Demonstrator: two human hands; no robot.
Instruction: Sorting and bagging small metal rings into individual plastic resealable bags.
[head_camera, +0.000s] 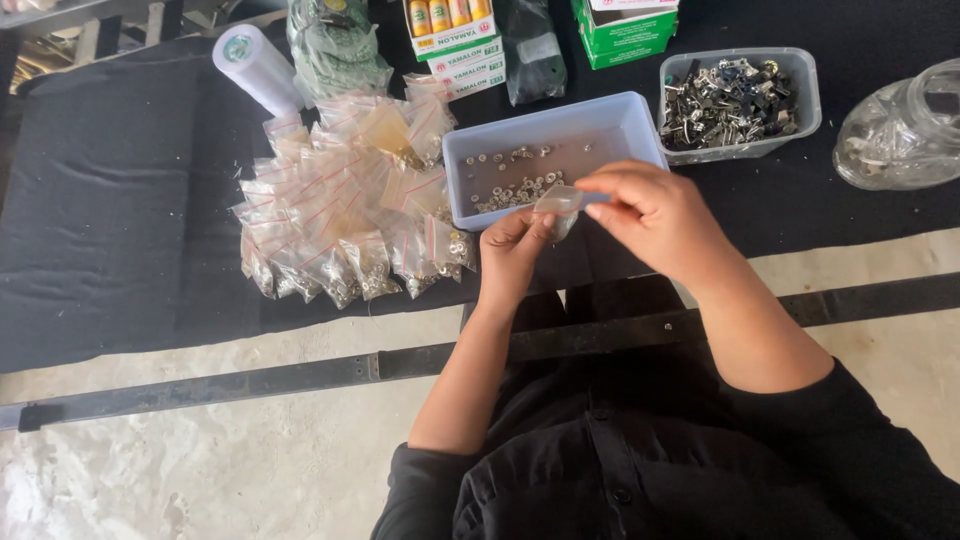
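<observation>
My left hand (515, 250) and my right hand (650, 215) together hold a small clear plastic bag (558, 201) between their fingertips, just in front of a pale blue tray (630, 125). Small metal washers and nuts (515, 185) lie scattered in the tray. To the left, a heap of small clear zip bags with red seal lines (345, 215) rests on the black cloth (100, 200); several of them hold metal pieces.
A clear tub of metal hardware (735, 100) stands right of the tray, a clear jar (900, 130) further right. Behind are a white roll (258, 68), stacked small boxes (455, 40), a green box (625, 35) and dark bags. A metal bar (300, 375) runs below the cloth.
</observation>
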